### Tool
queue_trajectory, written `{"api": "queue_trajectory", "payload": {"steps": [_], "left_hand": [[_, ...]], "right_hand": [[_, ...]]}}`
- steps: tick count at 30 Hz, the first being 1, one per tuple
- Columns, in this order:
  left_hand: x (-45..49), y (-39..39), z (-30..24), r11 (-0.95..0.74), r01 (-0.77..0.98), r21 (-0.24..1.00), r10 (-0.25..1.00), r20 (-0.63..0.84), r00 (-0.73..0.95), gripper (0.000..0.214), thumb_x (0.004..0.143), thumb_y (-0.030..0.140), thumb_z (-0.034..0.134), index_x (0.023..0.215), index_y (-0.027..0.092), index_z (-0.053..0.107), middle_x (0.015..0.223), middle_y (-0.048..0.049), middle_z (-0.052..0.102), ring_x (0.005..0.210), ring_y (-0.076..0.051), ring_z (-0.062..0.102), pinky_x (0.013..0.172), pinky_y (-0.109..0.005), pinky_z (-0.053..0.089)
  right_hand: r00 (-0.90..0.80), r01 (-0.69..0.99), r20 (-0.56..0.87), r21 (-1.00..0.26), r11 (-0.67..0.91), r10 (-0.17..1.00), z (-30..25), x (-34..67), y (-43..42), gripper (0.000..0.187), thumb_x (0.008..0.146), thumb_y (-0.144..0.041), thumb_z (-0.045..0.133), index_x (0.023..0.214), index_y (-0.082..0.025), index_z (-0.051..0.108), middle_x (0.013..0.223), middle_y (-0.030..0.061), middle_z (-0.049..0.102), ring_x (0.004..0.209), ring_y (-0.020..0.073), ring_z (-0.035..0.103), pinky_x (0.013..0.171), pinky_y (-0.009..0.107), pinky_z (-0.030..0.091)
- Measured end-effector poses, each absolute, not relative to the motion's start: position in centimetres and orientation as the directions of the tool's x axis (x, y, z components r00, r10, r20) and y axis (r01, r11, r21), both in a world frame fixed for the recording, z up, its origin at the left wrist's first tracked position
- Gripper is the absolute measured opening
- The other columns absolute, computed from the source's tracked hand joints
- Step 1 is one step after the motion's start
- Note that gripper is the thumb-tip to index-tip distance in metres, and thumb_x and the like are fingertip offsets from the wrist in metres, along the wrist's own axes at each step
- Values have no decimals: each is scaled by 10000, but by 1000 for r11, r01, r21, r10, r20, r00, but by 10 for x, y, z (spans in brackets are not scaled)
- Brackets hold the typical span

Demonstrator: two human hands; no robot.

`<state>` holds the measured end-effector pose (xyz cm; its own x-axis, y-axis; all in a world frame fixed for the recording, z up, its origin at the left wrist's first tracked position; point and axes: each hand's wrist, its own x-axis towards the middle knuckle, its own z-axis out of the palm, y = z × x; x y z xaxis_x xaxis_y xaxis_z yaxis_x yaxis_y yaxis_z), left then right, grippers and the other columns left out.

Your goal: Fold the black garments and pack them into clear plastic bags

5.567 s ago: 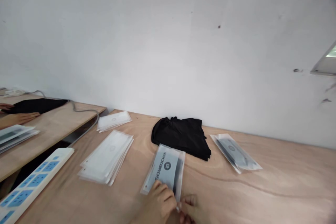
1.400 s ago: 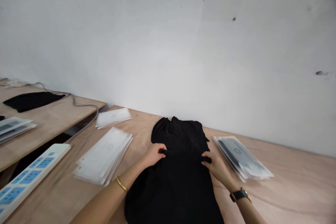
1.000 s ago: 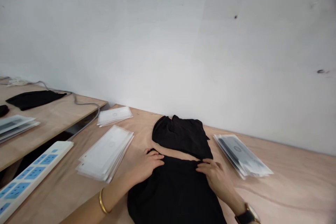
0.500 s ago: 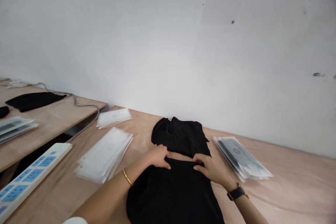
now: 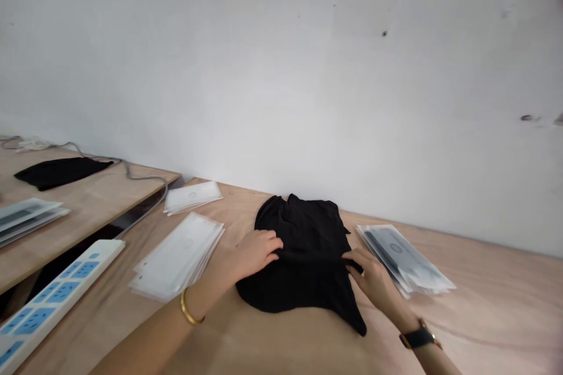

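Observation:
Two pieces of black fabric meet in front of me on the wooden table. The nearer black cloth (image 5: 294,290) hangs from both hands, its lower corner trailing to the right. Behind it the other black cloth (image 5: 308,220) lies wrinkled against the wall. My left hand (image 5: 258,252), with a gold bangle at its wrist, pinches the near cloth's upper left edge. My right hand (image 5: 367,272), wearing a dark-strapped watch, pinches the upper right edge, where a small end of fabric sticks out past the fingers. The top edge runs taut between them and overlaps the far cloth.
Stacked clear plastic bags (image 5: 182,255) lie left, with a smaller stack (image 5: 193,196) behind. Filled bags (image 5: 402,258) lie right. A white power strip (image 5: 61,299) stands at the left. Another table (image 5: 109,205) holds a black cloth (image 5: 64,171), more bags and a cable.
Both hands have moved slightly away from me, drawing the near cloth toward the wall until it overlaps the far one. Its lower edge has come into view, baring table in front.

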<state>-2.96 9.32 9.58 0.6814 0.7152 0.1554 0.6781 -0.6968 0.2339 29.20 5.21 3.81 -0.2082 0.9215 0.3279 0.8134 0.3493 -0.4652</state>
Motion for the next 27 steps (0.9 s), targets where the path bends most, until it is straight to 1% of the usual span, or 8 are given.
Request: {"api": "queue_trajectory", "payload": {"steps": [4, 7, 10, 13, 17, 22, 25, 27], "left_hand": [[-39, 54, 71, -704, 691, 162, 707, 70, 704, 134, 866, 199, 568, 976, 227, 639, 929, -38, 611, 882, -227, 592, 748, -312, 417], [-49, 37, 54, -691, 673, 263, 698, 1, 716, 215, 818, 315, 648, 1023, 252, 649, 950, -34, 633, 896, -239, 600, 783, -327, 426], [-59, 43, 50, -614, 664, 427, 741, 21, 672, 310, 801, 420, 646, 1076, 276, 642, 943, -21, 652, 886, -221, 603, 786, -307, 431], [-68, 67, 49, -486, 727, 485, 861, 123, 493, 257, 826, 383, 598, 1042, 252, 645, 1046, -41, 627, 963, -230, 570, 838, -323, 412], [-82, 95, 36, -306, 735, 606, 922, -6, 388, 291, 628, 377, 753, 811, 190, 625, 936, -36, 611, 873, -238, 569, 764, -309, 416], [-86, 100, 9, -228, 551, 803, 915, -16, 402, 202, 728, 332, 643, 785, 183, 519, 736, 34, 571, 743, -164, 557, 655, -240, 404], [-80, 97, 2, -158, 522, 838, 929, -53, 365, 220, 726, 353, 646, 799, 179, 533, 742, 22, 597, 743, -179, 573, 655, -254, 409], [-76, 94, 2, -142, 524, 840, 929, -70, 364, 253, 718, 381, 662, 842, 179, 576, 830, -12, 641, 827, -213, 594, 720, -284, 424]], "right_hand": [[-276, 827, 239, -435, 357, 931, 25, 286, 9, 267, 786, -121, 426, 885, -238, 644, 907, 69, 648, 899, 238, 584, 794, 376, 440], [-314, 786, 103, -529, 319, 944, 17, 286, -13, 233, 765, -152, 492, 871, -258, 672, 940, 58, 658, 939, 238, 586, 840, 380, 440], [-165, 723, 111, -663, 197, 980, 11, 294, -7, 247, 842, -353, 484, 972, -242, 663, 971, 78, 651, 916, 223, 601, 819, 350, 469], [38, 743, 132, -666, 60, 991, 6, 299, 15, 396, 786, -472, 537, 1066, -207, 630, 929, 81, 638, 824, 224, 612, 736, 340, 484], [21, 757, 51, -653, 17, 998, 7, 293, 30, 266, 632, -436, 673, 747, -198, 651, 743, 37, 639, 728, 229, 611, 678, 330, 482], [95, 584, 102, -811, 27, 990, 25, 302, 41, 271, 756, -465, 550, 857, -222, 615, 847, 35, 685, 831, 227, 639, 722, 317, 506], [172, 672, 195, -740, 30, 966, 31, 316, 64, 223, 711, -409, 585, 833, -225, 611, 812, 40, 687, 802, 247, 642, 742, 359, 507], [227, 723, 262, -690, 18, 938, 33, 315, 76, 288, 715, -358, 569, 962, -215, 610, 915, 72, 677, 863, 273, 624, 817, 426, 478]]}}
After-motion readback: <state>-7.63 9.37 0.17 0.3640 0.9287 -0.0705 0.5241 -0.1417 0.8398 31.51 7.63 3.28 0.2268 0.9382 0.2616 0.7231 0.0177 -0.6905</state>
